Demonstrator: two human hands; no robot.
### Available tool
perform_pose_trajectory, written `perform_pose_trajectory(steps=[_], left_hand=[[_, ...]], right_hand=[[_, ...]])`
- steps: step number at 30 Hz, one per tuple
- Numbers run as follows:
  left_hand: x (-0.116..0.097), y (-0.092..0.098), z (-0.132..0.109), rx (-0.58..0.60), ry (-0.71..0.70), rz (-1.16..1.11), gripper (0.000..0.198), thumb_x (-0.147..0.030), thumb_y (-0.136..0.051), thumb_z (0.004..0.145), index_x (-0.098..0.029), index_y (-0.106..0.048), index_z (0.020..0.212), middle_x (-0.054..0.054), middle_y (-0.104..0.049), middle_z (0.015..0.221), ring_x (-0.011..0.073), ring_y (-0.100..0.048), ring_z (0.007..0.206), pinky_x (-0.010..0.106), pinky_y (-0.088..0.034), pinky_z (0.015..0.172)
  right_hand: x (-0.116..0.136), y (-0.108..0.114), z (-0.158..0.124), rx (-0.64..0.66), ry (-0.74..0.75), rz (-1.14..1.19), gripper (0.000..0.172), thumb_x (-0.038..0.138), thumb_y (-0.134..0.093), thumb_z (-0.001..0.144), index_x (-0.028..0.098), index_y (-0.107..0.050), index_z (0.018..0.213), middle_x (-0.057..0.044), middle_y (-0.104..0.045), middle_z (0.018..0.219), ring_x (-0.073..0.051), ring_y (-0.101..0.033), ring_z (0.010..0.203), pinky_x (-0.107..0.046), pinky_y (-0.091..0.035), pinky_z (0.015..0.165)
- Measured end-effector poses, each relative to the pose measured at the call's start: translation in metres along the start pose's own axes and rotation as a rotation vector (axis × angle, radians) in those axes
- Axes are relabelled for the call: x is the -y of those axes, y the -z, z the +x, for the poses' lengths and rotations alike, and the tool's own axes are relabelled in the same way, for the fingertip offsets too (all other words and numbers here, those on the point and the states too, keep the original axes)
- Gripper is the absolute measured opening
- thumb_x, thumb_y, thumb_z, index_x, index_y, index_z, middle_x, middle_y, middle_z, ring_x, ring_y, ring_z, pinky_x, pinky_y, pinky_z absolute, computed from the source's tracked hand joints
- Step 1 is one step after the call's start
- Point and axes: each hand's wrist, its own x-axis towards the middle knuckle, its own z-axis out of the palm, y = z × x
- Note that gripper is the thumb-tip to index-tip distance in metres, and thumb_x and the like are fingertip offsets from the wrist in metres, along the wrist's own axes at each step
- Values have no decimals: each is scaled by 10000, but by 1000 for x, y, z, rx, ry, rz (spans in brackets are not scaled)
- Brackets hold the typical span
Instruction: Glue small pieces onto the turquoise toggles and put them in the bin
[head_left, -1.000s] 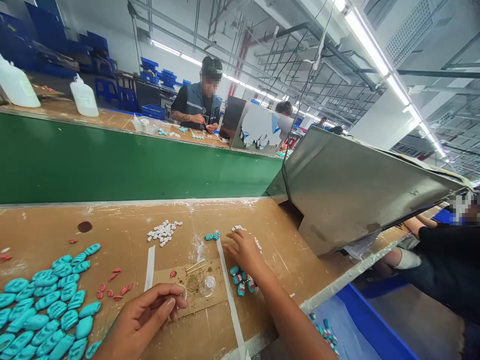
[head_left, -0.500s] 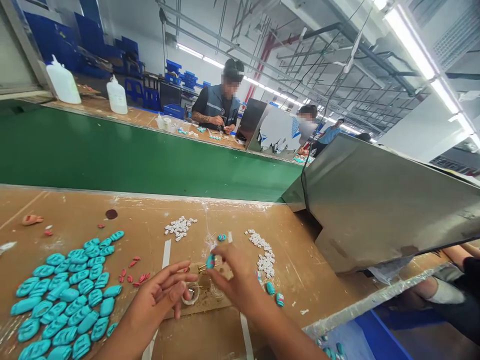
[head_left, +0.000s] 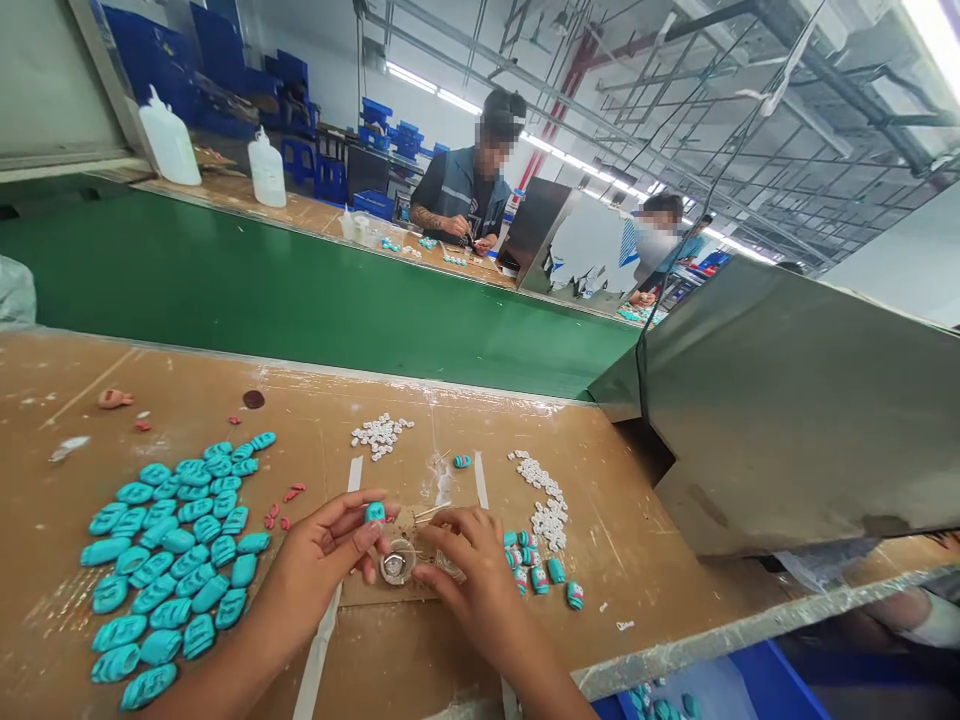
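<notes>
A small teal piece (head_left: 375, 513) is pinched between the thumb and fingers of my left hand (head_left: 341, 545). My right hand (head_left: 469, 560) hovers just right of a small round cup (head_left: 397, 562), fingers apart and curved down near thin sticks (head_left: 433, 513); nothing shows between them. Many teal pieces (head_left: 178, 541) lie on the left of the table, with a few red bits (head_left: 271, 516) beside them. White pieces form one pile (head_left: 381, 436) behind my hands and another (head_left: 550, 522) to the right. Several teal pieces with pink and white parts (head_left: 538, 580) rest by my right hand.
A green belt (head_left: 300, 295) runs behind the brown table (head_left: 600, 500). A large metal box (head_left: 780, 420) stands at the right, with a blue bin (head_left: 772, 680) below the table edge. Across the belt, a person (head_left: 465, 195) works near white bottles (head_left: 266, 170).
The teal piece has passed from my right hand to my left. My right hand has lowered toward the sticks and cup. The view has shifted, so the scene sits farther right.
</notes>
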Motion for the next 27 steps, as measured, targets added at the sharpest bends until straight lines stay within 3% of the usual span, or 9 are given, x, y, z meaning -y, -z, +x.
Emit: perform_pose_trajectory(steps=[5, 8, 13, 16, 20, 23, 27], left_hand=[[3, 0, -1, -8, 104, -90, 533, -440, -898, 576, -170, -665, 972, 111, -788, 1019, 258, -758, 840, 328, -622, 724], [3, 0, -1, -10, 116, -116, 538, -444, -898, 588, -171, -655, 982, 107, -792, 1023, 272, -760, 904, 339, -618, 794], [3, -3, -1, -16, 178, -119, 649, -495, -921, 505, -156, -654, 990, 120, -796, 1009, 297, -761, 916, 314, -629, 721], [2, -5, -3, 8, 212, -115, 674, -497, -923, 498, -152, -663, 1015, 124, -790, 1035, 294, -760, 925, 289, -628, 688], [2, -6, -4, 30, 238, -99, 669, -501, -926, 484, -149, -689, 1001, 119, -788, 1047, 293, -760, 926, 281, -631, 665], [2, -6, -4, 53, 262, -89, 648, -478, -929, 493, -150, -702, 1004, 106, -799, 1007, 283, -764, 914, 269, -630, 659], [1, -8, -4, 51, 302, -97, 644, -439, -955, 433, -165, -717, 966, 79, -813, 927, 287, -771, 883, 261, -632, 630]], right_hand=[[-5, -17, 1, -10, -11, 47, 89, 280, -645, 923, 256, -714, 973, -5, -697, 836, -169, -587, 804, -348, -391, 769], [-5, -20, -1, -42, 0, 73, 119, 267, -592, 956, 231, -697, 913, -1, -686, 811, -163, -569, 800, -343, -362, 772], [-1, -16, -6, -119, 9, 58, 164, 207, -505, 988, 197, -645, 902, -19, -632, 808, -160, -547, 784, -316, -357, 758], [0, -14, -9, -187, -103, 162, 162, 176, -518, 971, 198, -626, 852, -11, -627, 795, -153, -553, 765, -293, -377, 743], [10, -6, -3, -391, -242, 313, 208, 191, -514, 965, 204, -581, 769, 11, -588, 717, -136, -550, 681, -251, -400, 637], [23, -1, 6, -492, -215, 342, 203, 186, -518, 959, 212, -574, 765, 24, -576, 693, -125, -548, 657, -231, -412, 601], [32, -2, 11, -479, -151, 337, 187, 162, -521, 952, 215, -572, 780, 39, -581, 695, -109, -546, 656, -222, -415, 619]])
